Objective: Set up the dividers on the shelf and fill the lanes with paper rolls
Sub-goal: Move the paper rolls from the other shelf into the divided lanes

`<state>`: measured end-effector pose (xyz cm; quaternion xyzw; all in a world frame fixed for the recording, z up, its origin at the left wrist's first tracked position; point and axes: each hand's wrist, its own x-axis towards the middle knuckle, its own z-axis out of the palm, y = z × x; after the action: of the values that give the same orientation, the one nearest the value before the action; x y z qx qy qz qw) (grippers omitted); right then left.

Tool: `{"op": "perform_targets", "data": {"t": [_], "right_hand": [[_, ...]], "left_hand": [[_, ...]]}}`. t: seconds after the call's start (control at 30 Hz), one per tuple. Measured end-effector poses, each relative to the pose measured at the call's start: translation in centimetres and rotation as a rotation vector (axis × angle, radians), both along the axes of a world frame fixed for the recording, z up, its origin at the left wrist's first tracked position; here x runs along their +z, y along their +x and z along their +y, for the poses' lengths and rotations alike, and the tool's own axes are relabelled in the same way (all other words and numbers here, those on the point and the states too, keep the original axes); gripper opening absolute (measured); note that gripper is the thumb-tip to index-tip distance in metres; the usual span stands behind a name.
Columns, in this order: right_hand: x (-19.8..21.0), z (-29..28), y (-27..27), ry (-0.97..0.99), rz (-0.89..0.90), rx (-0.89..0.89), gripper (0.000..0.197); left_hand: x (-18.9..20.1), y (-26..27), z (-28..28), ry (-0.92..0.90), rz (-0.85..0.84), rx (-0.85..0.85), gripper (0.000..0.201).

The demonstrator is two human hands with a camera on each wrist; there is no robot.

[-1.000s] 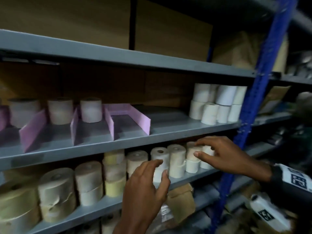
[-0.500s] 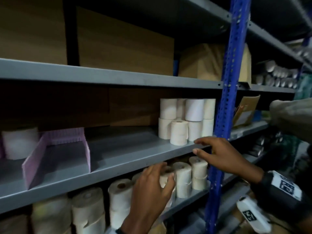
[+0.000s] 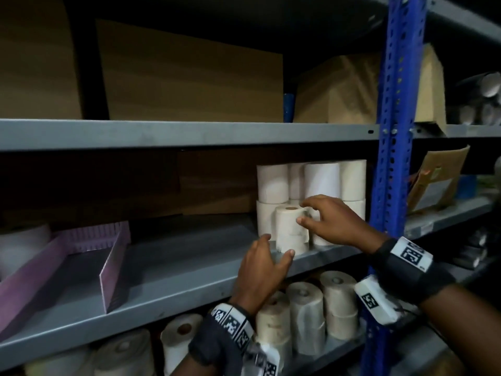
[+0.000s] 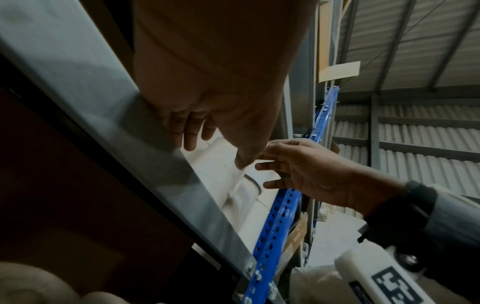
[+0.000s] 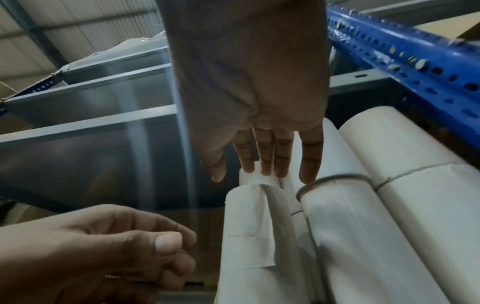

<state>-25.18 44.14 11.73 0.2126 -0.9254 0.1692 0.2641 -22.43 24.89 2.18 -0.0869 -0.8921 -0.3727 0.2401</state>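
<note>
Two hands reach at the front paper roll (image 3: 291,229), standing upright at the shelf (image 3: 173,278) edge before the stacked rolls (image 3: 311,183). Right hand (image 3: 332,221) fingers spread, touching its top and side. Left hand (image 3: 261,270) open, thumb at the base. Pink dividers (image 3: 112,270) stand well apart, leftward.

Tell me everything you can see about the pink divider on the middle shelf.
The pink divider looks like thin plastic, pale pink-lilac. It has a ribbed or slotted back wall and flat side walls that run toward the shelf's front edge, forming an open lane with no roll inside. It stands upright on the grey shelf, left of the stacked paper rolls and apart from them. Neither hand touches it.
</note>
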Motion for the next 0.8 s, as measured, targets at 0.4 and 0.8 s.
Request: {"op": "perform_targets", "data": {"t": [0.4, 0.8], "right_hand": [[1.0, -1.0, -5.5, 0.334, -0.101, 0.127, 0.032], [0.8, -1.1, 0.4, 0.135, 0.008, 0.290, 0.042]], "left_hand": [[0.7, -5.8, 1.8, -0.148, -0.067, 0.112, 0.087], [0.5, -2.0, 1.8, -0.015, 0.158, 0.025, 0.068]]}}
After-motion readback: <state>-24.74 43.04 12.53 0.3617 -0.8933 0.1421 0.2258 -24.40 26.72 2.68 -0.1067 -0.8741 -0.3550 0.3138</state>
